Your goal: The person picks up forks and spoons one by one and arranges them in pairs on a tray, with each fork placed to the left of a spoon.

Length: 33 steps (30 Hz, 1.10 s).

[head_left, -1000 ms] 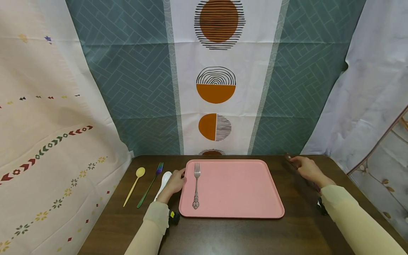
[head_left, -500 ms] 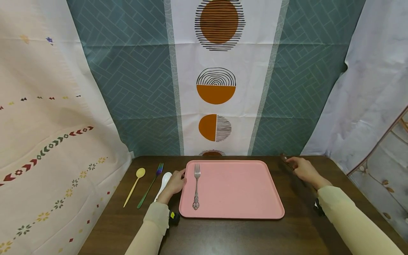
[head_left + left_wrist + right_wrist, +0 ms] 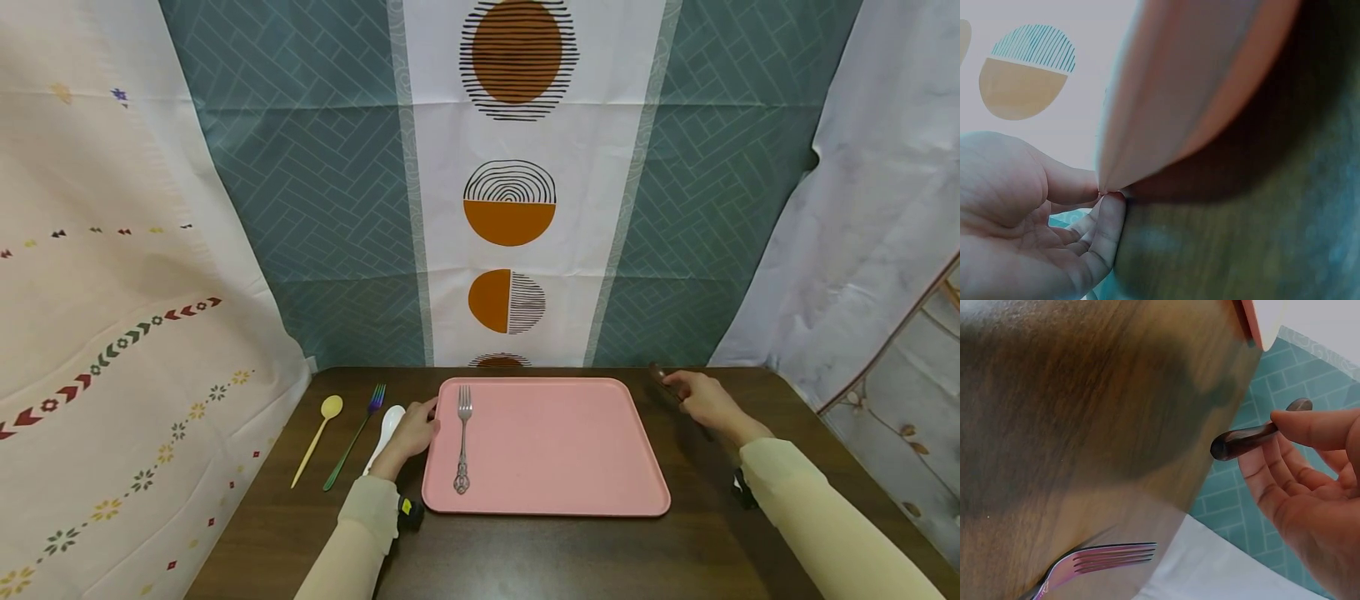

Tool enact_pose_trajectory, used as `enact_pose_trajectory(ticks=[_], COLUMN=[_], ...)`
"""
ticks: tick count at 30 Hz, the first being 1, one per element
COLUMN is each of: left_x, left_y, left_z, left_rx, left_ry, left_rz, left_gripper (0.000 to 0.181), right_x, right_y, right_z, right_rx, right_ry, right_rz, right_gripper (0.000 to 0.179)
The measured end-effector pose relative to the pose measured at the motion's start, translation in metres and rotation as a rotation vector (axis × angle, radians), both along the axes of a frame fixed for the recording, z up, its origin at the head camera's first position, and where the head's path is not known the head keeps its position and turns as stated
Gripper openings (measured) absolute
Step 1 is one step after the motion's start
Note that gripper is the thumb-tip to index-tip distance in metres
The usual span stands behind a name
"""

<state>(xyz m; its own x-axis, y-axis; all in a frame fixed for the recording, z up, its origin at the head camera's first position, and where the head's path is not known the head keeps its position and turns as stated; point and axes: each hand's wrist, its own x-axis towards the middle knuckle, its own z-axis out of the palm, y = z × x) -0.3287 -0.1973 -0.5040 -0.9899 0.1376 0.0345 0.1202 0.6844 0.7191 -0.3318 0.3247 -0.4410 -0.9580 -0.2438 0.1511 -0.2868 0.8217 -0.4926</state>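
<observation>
My left hand (image 3: 408,433) pinches the left rim of a pink rectangular tray (image 3: 555,450); in the left wrist view, thumb and fingertips meet at the edge of the tray (image 3: 1179,81). A silver fork (image 3: 461,479) with an ornate handle lies along the tray's left side, tines away from me. To the right of the tray, my right hand (image 3: 711,402) holds a dark brown spoon (image 3: 1244,440) between thumb and fingers, above the table near its back edge. Its far end (image 3: 657,372) points toward the back, angled left.
Left of the tray lie a yellow spoon (image 3: 331,407), a rainbow-coloured fork (image 3: 374,402) and a white spoon (image 3: 390,419), partly behind my left hand. A pinkish metal fork (image 3: 1104,556) lies on the dark wooden table (image 3: 570,558) by my right arm. Patterned cloths (image 3: 345,208) hang behind.
My right hand has moved a little left toward the tray, carrying the brown spoon. The left hand, the tray and the cutlery on the left have stayed in place.
</observation>
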Motion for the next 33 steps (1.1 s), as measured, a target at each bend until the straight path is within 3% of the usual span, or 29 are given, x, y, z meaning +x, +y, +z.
enact_pose_trajectory(ticks=[33], left_x=[0.001], left_y=[0.000], left_z=[-0.001], left_rx=[0.006], left_ry=[0.009], left_rz=[-0.004], left_gripper=[0.052], right_x=[-0.002], right_y=[-0.036], right_z=[0.000], right_rx=[-0.083], right_ry=[-0.042], right_rz=[0.039], right_gripper=[0.051])
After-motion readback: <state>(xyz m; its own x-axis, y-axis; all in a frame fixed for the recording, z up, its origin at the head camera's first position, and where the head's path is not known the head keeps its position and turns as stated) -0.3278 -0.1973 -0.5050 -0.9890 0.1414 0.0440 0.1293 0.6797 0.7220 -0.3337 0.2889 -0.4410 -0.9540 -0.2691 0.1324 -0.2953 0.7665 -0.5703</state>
